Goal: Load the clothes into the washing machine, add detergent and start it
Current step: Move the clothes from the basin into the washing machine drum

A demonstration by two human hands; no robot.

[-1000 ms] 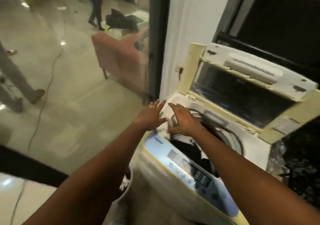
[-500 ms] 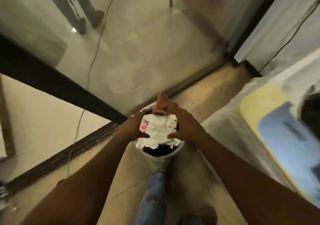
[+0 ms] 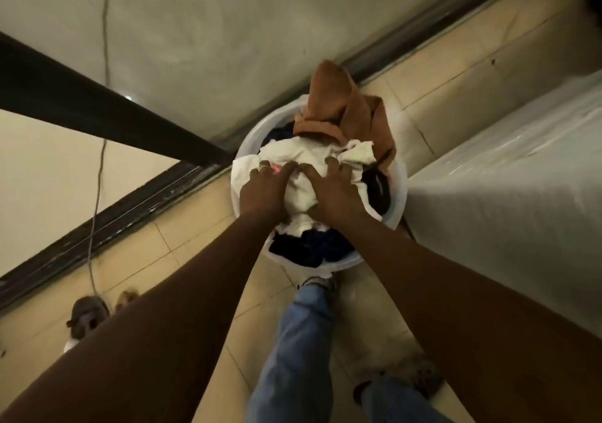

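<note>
Both clamped on white cloth (image 3: 304, 174) in bucket (image 3: 400, 194), left hand (image 3: 265, 188) and right hand (image 3: 332, 191): scoop deep, lift straight up, watch brown garment (image 3: 329, 103) dangling off.

One view only, from the camera on my head, looking steeply down past my forearms. It faces the laundry basket (image 3: 400, 194) on the floor, close below me at centre frame. My jeans legs (image 3: 293, 351) fill the bottom edge under the basket; the washing machine's side (image 3: 508, 188) runs right of the basket.
</note>
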